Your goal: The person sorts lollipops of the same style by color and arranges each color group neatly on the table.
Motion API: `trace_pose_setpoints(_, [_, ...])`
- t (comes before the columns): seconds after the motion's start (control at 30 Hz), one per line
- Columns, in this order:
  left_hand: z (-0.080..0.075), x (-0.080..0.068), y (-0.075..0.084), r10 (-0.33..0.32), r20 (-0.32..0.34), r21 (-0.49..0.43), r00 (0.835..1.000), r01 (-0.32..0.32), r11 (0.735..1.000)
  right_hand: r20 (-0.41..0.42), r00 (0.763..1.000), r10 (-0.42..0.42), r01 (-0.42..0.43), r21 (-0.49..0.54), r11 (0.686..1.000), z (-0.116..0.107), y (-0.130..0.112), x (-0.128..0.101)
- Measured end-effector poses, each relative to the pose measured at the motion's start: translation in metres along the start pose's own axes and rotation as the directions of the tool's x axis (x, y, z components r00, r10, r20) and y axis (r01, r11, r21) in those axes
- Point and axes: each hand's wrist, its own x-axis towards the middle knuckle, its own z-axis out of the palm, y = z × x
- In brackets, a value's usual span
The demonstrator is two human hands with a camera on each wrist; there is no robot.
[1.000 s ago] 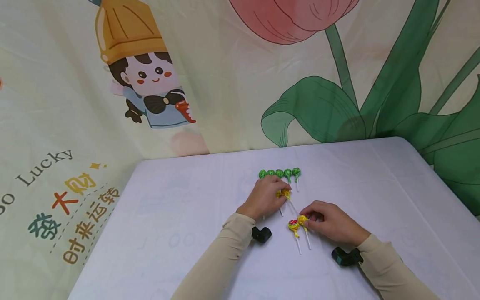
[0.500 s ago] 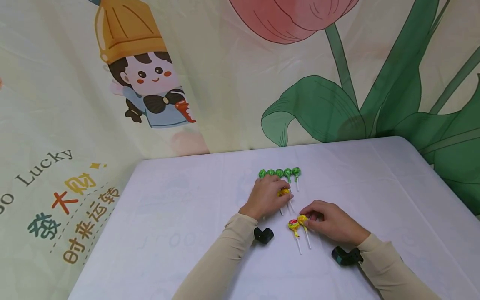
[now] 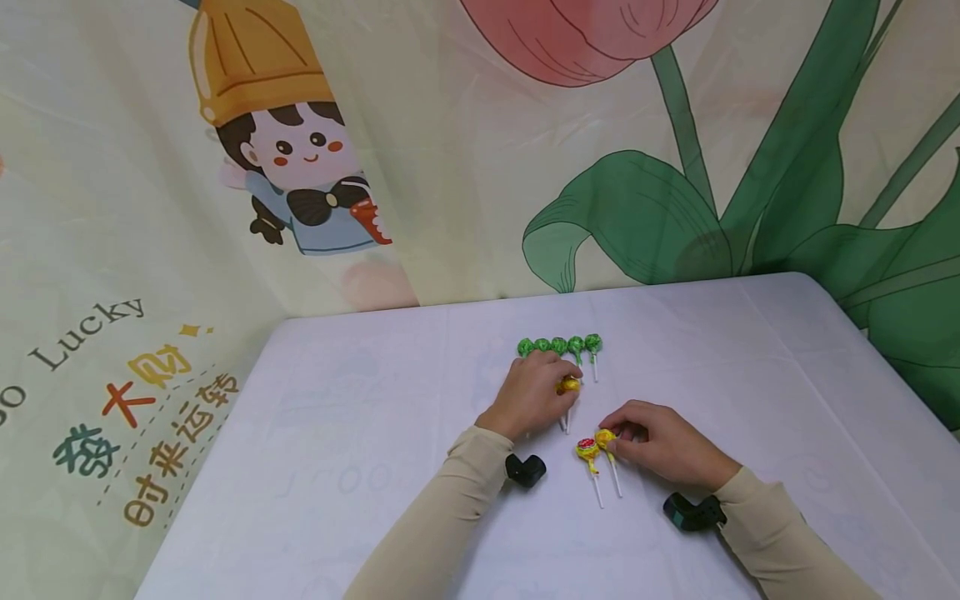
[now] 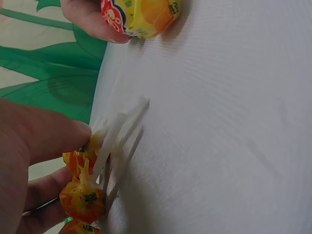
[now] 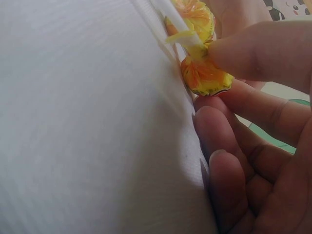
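Observation:
My left hand (image 3: 531, 393) pinches an orange-yellow wrapped lollipop (image 3: 568, 385) just below a row of green lollipops (image 3: 576, 344). In the left wrist view, the thumb lies on the wrapper neck of this lollipop (image 4: 78, 162), and another orange lollipop (image 4: 83, 201) lies close against it. Part of that orange row is hidden under the hand. Nearer the person, my right hand (image 3: 667, 442) pinches a yellow lollipop (image 3: 605, 439) between thumb and fingers, seen close up in the right wrist view (image 5: 209, 75). Touching or nearly touching it is a yellow lollipop with a red label (image 3: 587, 451).
A white cloth covers the table (image 3: 360, 400). Behind it hangs a printed backdrop (image 3: 450, 167) with a cartoon figure, a tulip and leaves. Black wrist cameras sit at the left wrist (image 3: 525, 472) and the right wrist (image 3: 693, 512).
The lollipop in my left hand has turned, its stick swinging left until it lies beside a neighbouring stick. My right hand and the two yellow lollipops by it have stayed in place.

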Motion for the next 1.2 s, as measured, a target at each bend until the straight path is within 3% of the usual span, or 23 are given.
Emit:
trace_pose_setpoints(0.87, [0.0026, 0.0015, -0.0024, -0.006, -0.037, -0.034, 0.999, 0.005, 0.999, -0.008, 1.000, -0.020, 0.020, -0.008, 1.000, 0.0000, 0.0017, -0.0007])
trace_pose_setpoints(1.2, [0.0027, 0.0015, -0.0024, 0.049, -0.127, -0.079, 0.991, -0.059, 0.995, -0.006, 1.000, -0.016, 0.016, -0.001, 1.000, -0.0010, -0.0002, -0.0011])
